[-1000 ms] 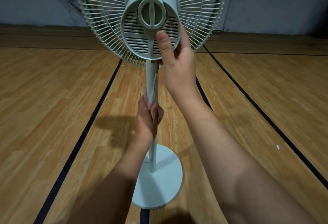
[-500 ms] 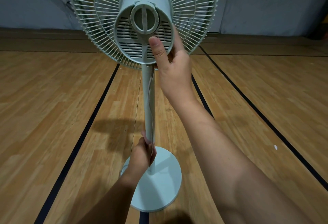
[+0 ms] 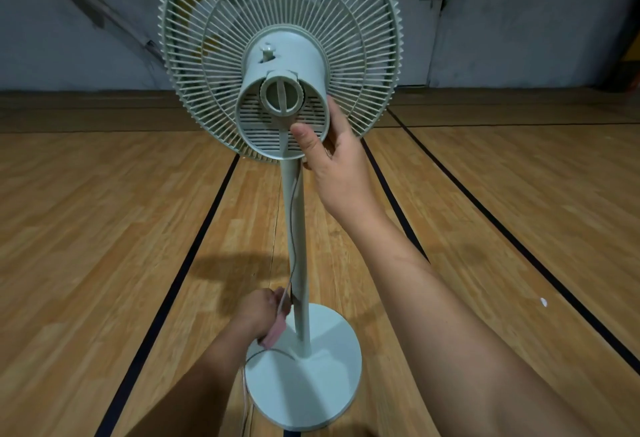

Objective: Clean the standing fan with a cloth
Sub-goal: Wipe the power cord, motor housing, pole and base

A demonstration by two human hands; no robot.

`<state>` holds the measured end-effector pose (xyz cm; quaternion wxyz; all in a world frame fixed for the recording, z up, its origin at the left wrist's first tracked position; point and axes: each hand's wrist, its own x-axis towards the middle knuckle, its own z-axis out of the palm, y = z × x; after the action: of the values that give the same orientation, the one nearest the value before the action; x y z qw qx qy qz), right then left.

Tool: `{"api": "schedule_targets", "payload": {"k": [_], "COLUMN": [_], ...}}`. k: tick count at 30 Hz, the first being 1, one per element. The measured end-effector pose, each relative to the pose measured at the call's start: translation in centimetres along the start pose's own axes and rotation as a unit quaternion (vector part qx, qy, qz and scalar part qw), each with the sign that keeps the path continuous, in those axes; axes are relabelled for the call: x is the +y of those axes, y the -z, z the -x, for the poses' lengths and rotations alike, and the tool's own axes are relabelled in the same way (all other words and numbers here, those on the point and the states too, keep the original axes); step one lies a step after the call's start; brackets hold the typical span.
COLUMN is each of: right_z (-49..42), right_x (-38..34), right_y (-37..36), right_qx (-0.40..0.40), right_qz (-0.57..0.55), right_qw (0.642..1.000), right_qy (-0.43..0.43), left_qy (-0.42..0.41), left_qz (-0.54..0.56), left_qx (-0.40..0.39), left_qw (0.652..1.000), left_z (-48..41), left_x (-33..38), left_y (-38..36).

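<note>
Head view: my right hand [image 3: 341, 156] grips the motor housing [image 3: 287, 66] to steady the standing fan [image 3: 360, 42], while my left hand [image 3: 261, 310] pinches the cloth [image 3: 273, 336] low beside the pole [image 3: 299, 229].

left hand [image 3: 259, 312] + cloth [image 3: 273, 334] | slid down fan pole [image 3: 298, 229] | now just above base [image 3: 311, 395]

indoor sports hall: line-marked wooden floor [image 3: 86, 229]
</note>
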<state>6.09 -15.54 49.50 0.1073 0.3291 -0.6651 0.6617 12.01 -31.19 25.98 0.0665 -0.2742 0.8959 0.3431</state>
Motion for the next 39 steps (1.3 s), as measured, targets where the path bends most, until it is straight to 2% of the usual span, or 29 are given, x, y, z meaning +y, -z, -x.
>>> {"api": "schedule_targets", "payload": {"k": [4,7,11,15,21,23,25,28,31,35,39], "right_z": [0.8,1.2,2.1,3.0,4.9,5.5,5.9,6.4,6.6,6.6,6.7], "right_x": [-0.3,-0.5,-0.8,-1.5,-2.0,-1.7,-1.4,-1.1,-1.3,-1.9,-1.9], "right_y": [0.2,0.4,0.8,1.1,0.7,0.5,0.5,1.0,1.9,2.5,1.9], "right_qx": [-0.008,-0.008,0.013,0.091,0.147,0.114,0.046,-0.083,-0.155,-0.183,-0.147], "right_qz": [0.022,0.039,0.055,0.08,0.05,0.047,0.063,0.02,-0.043,-0.096,-0.122], "right_qw": [1.0,0.999,0.998,0.993,0.988,0.992,0.992,0.972,0.953,0.95,0.955], "right_qy": [-0.007,-0.012,-0.02,-0.015,0.01,-0.025,-0.098,-0.219,-0.257,-0.233,-0.227], "left_qy": [-0.006,-0.057,-0.136,-0.172,-0.154,-0.149,-0.16,-0.189,-0.218,-0.242,-0.233], "left_qz": [0.15,0.172,0.25,0.321,0.36,0.381,0.375,0.35,0.338,0.338,0.336], "left_qx": [0.132,0.218,0.263,0.222,0.103,0.071,0.046,0.017,-0.007,-0.027,-0.013], "left_qw": [0.98,0.959,0.922,0.905,0.915,0.909,0.912,0.918,0.915,0.909,0.912], "left_z": [0.5,0.8,3.8,8.4,13.1,13.7,14.0,14.2,14.1,13.8,12.5], "left_x": [-0.4,0.8,4.0,6.6,7.5,8.0,8.2,8.5,8.9,9.2,8.7], "left_y": [4.7,9.2,14.6,18.4,18.7,18.0,17.5,17.5,17.8,17.6,17.1]}}
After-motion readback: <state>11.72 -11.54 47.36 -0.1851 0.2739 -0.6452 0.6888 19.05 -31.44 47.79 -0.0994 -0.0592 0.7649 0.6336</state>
